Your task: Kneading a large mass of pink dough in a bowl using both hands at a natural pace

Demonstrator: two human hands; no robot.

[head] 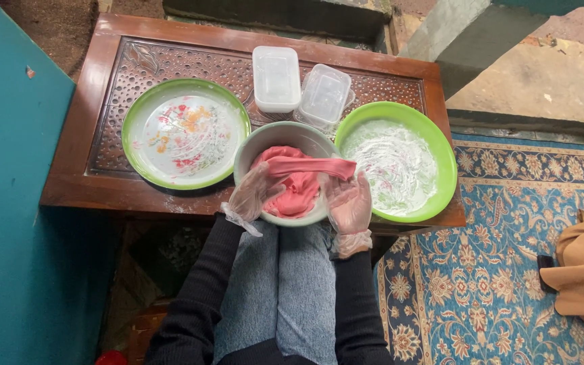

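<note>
While I'm looking straight down from the head cam, both my hands are in thin clear gloves and working a lump of pink dough (pixel 297 184) that sits in a pale green bowl (pixel 259 143) at the near edge of the carved wooden desk (pixel 106 74), right above my knees. My left hand (pixel 251 192) is tucked in at the bowl's left side with its grip curled onto the dough mass. My right hand (pixel 348 199) has its grip closed on a strip of the same dough, which runs across the top of the lump from the left toward those fingers. To the left of the bowl there's a green-rimmed plate (pixel 185 132) smeared with red and orange streaks, and to the right, touching the bowl, a brighter green plate (pixel 396 161) coated in white smears. Behind the bowl sit two clear plastic containers (pixel 276 78) side by side, the right one tilted a bit. There's a patterned blue rug (pixel 501 263) on the floor off to the right, and a teal wall (pixel 8 203) on my left.
</note>
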